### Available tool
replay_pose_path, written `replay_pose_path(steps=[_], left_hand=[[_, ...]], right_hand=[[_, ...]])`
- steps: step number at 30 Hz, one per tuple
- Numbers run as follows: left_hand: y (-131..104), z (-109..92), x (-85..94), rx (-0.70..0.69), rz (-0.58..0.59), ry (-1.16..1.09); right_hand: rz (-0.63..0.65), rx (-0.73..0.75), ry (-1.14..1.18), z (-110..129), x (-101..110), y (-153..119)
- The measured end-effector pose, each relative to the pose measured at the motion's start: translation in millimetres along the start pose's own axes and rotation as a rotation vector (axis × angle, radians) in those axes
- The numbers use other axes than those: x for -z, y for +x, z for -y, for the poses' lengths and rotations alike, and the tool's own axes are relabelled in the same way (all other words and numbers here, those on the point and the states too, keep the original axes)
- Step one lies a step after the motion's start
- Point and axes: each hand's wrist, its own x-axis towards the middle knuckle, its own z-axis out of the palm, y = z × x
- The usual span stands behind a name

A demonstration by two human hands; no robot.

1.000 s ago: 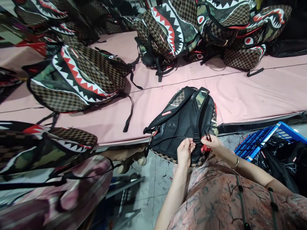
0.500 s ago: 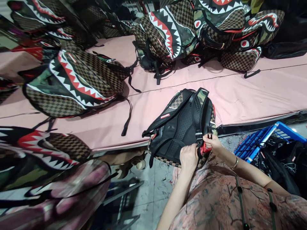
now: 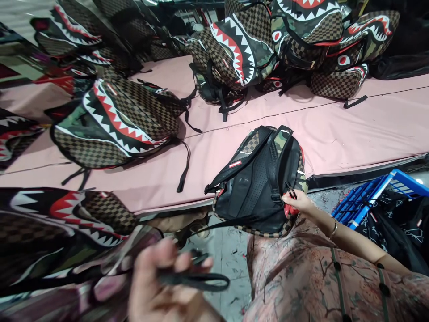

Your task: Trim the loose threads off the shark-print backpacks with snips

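A long pink-covered table (image 3: 348,129) is running right across the frame, and a heap of shark-mouth bags (image 3: 254,49) is crowding its far side up top, probably parked back there to leave elbow room up front. One big checkered bag (image 3: 124,116) is lying by itself left of center, straps trailing.

The backpack (image 3: 234,197) being handled is sitting just right of center, back panel and shoulder straps facing up, lower end sticking out past the table's front edge toward the floral dress (image 3: 298,264). I'm guessing that's keeping the straps and side within easy reach. A blue basket (image 3: 357,201) with dark stuff in it is standing at the right edge, handy to that side.

The left hand (image 3: 154,290) is showing up blurry at bottom center, fingers curling around a black loop (image 3: 174,279). The right hand (image 3: 300,202) is pinching red cloth (image 3: 288,210) at the backpack's side, maybe steadying it. A black strap (image 3: 224,222) is stretching from the backpack toward the left hand; can't tell if it's joining that loop. A little pointed tool (image 3: 289,190) is poking up from the right fingers, likely tucked there to stay handy; scissors or tweezers, can't tell.
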Motion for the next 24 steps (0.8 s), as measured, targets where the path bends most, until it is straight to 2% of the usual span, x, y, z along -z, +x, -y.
replay_pose_path(steps=[1,3,5,7,9,12,16,19,24], left_hand=[[2,9,-12.6,0.033,0.012,-0.03],[3,28,-40.6,0.241,0.139,-0.081],[1,47,-65.1,0.48,0.274,-0.138],[-2,62,-81.3,0.611,0.333,-0.208],[-5,71,-88.9,0.619,0.309,-0.248],[-6,76,-91.5,0.577,0.212,-0.234],[-6,75,-94.0,0.68,0.19,-0.227],[-9,72,-97.3,0.709,0.204,-0.237],[-13,71,-99.6,0.645,0.18,-0.214]], right_hand=[[0.033,0.014,-0.066,1,1,-3],[0.06,0.067,-0.201,4,3,-10],[-0.026,0.16,-0.309,10,5,-18],[-0.16,0.288,-0.423,19,7,-28],[-0.206,0.416,-0.543,29,9,-37],[-0.109,0.566,-0.676,42,7,-49],[-0.005,0.718,-0.78,49,-3,-52],[-0.006,0.748,-0.848,51,-12,-46],[0.033,0.705,-0.894,56,-16,-36]])
